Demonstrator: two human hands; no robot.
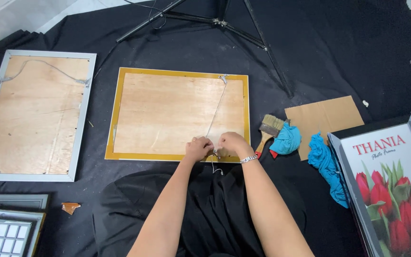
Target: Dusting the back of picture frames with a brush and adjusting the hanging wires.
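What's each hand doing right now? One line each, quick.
Left hand: closed, pinching the hanging wire at the near edge of the gold-framed backing board.
Right hand: closed on the same wire, beside the left.

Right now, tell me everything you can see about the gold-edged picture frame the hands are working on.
The gold-edged frame lies face down and flat on the black cloth, its plywood-looking backing up, pale and lightly scuffed. A thin wire runs from a small fixing on the far rail to the near rail, where the left hand and right hand pinch it at the frame's near edge. A loose tail hangs past the edge.
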